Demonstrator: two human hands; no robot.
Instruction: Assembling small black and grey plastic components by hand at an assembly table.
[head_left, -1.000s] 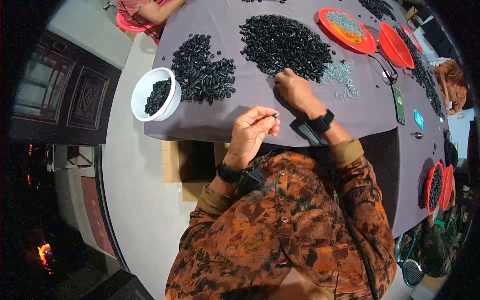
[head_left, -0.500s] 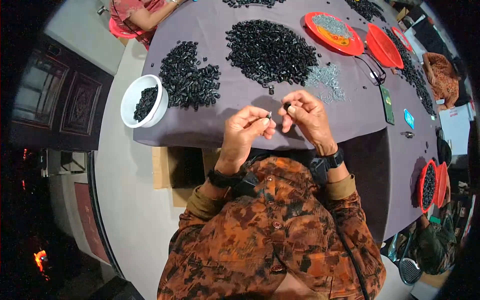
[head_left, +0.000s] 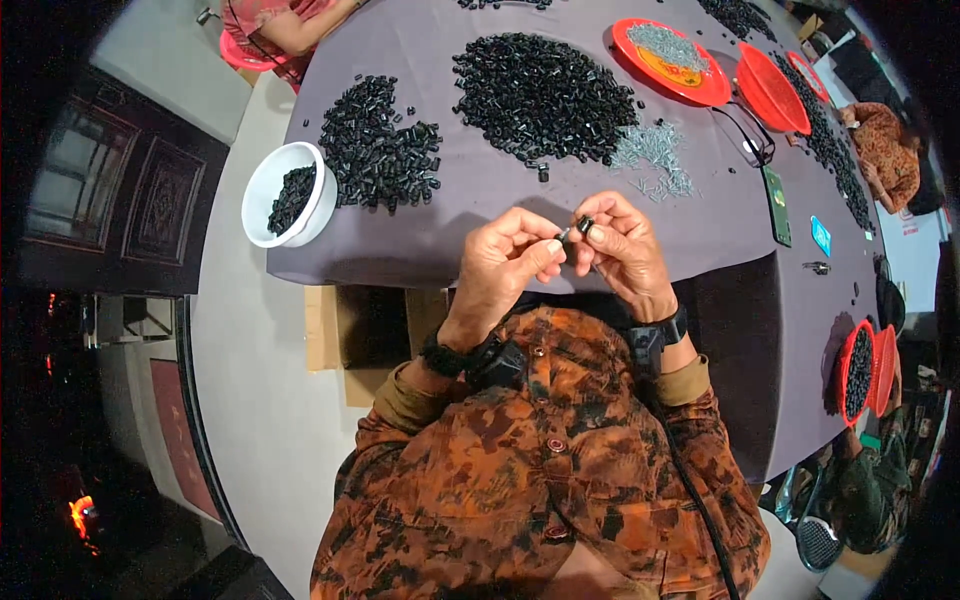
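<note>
Since a small black piece (head_left: pixel 584 224) and a thin metal pin (head_left: pixel 563 236) are pinched between the closed left hand (head_left: pixel 505 262) and right hand (head_left: pixel 622 252) above the table (head_left: pixel 480 215) edge, either could be dropped if misaligned.

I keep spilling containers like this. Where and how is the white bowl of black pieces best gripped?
Pinch the white bowl at its bare rim on the side away from the small pile, coming from above. It stands upright and open, and the black pieces lie well below the rim.
</note>
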